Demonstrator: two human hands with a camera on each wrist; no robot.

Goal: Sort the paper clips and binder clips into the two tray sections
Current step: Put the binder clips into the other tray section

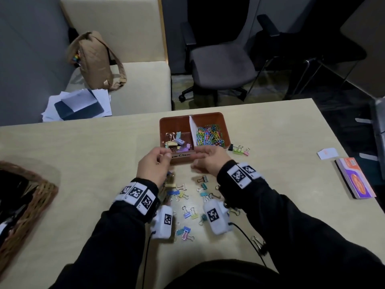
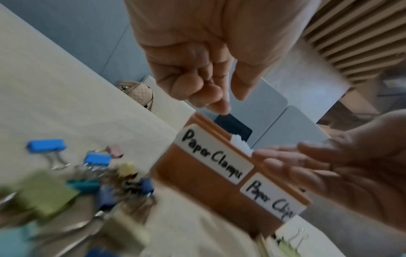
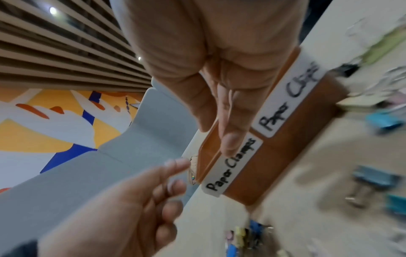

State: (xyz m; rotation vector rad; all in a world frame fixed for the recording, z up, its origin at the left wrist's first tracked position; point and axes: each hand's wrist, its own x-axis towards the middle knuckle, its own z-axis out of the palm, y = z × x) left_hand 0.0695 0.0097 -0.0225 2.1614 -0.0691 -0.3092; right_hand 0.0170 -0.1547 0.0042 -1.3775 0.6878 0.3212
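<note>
Black sleeves (image 1: 291,236) with white square-patterned wristbands fill the bottom of the head view, both arms reaching toward 12 o'clock. Between the wrists, loose pastel binder clips with wire handles (image 1: 187,213) lie scattered on the pale beige surface (image 1: 83,155). Just beyond them sits the orange-brown rectangular plastic tray (image 1: 226,130), split by a white paper divider (image 1: 192,130). Its left section holds a small heap of binder clips (image 1: 177,141); its right section holds a dense pile of multicoloured wire paper clips (image 1: 209,135). White handwritten labels on the near wall read "Paper Clamps" (image 2: 212,153) on the left and "Paper Clips" (image 2: 270,200) on the right.

The left hand (image 1: 154,165) hovers at the tray's near left corner, its fingers (image 2: 197,87) curled in toward the thumb; I cannot tell whether they hold anything. The right hand (image 1: 210,161) hovers at the near wall's middle, fingers (image 3: 230,121) extended and relaxed, holding nothing.

Three more binder clips (image 1: 239,150) sit just outside the tray at 3 o'clock. Farther toward 3 o'clock lie a white card (image 1: 327,153) and an orange-and-purple packet (image 1: 354,180). A woven wicker basket (image 1: 37,197) sits at 9 o'clock. Beyond the surface at 11 o'clock, a tan quilted bag (image 1: 93,59) and papers (image 1: 79,103) rest on a cream bench (image 1: 135,84); a dark office chair (image 1: 220,65) stands at 12 o'clock.
</note>
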